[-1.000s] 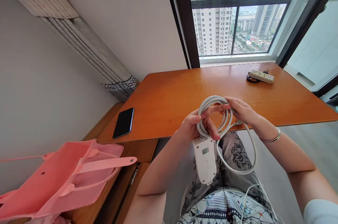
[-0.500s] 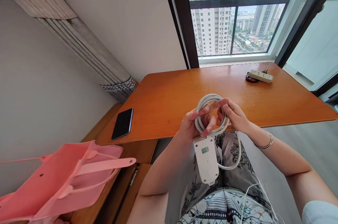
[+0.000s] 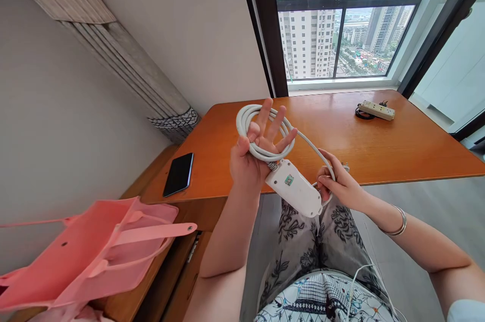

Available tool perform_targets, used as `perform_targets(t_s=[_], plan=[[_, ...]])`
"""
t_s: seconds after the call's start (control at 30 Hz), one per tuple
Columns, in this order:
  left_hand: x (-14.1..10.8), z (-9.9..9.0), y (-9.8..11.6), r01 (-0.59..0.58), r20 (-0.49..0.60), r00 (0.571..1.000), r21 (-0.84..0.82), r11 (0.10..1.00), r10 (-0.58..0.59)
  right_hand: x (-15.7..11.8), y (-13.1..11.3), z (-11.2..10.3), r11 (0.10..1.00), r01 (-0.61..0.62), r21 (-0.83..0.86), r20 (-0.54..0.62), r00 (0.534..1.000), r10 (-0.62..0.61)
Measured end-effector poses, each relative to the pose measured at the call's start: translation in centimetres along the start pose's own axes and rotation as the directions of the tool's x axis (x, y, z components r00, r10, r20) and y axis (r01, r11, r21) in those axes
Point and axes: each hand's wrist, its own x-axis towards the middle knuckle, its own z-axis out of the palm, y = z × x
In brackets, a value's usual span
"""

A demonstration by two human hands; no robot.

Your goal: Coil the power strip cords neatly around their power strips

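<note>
White cord (image 3: 242, 122) lies in loops around our left grip (image 3: 248, 163), whose thumb and bent forefinger are closed on them while the other fingers stand spread through the ring. Next to its wrist is the white block (image 3: 295, 188), joined to the cord and slanting down to the right, its low end just beside our right grip (image 3: 343, 183), which is closed on a loose run of the same cord. A plug (image 3: 345, 166) shows behind that grip, mostly hidden. All this is held up at the near edge of the bench (image 3: 212, 145), above our trousers (image 3: 303, 246), and it blocks part of the bench from view. Well apart on the bench we see a dark tablet (image 3: 179, 174) at left and, far right, a beige strip (image 3: 377, 109) beside a black lead (image 3: 364, 114). Lower left, a pink bag (image 3: 87, 251) covers part of the wooden cabinet (image 3: 189, 281); a grey curtain (image 3: 136, 72) hangs beyond it.
</note>
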Motion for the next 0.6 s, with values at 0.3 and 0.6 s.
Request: perform_targets(t_s=[0.3,0.6], plan=[[0.8,-1.3,-0.6,-0.107,-0.01,0.994,0.034,0.994,0.107,-0.9,-1.6,-1.9,0.705,0.202,-0.68,-0.14,0.908,-0.395],[-0.2,-0.7,-1.6,0.045,0.136,0.989,0.078,0.996,-0.056,-0.7,-7.2,0.4,-0.082,0.529,-0.845,0.529,0.801,-0.28]])
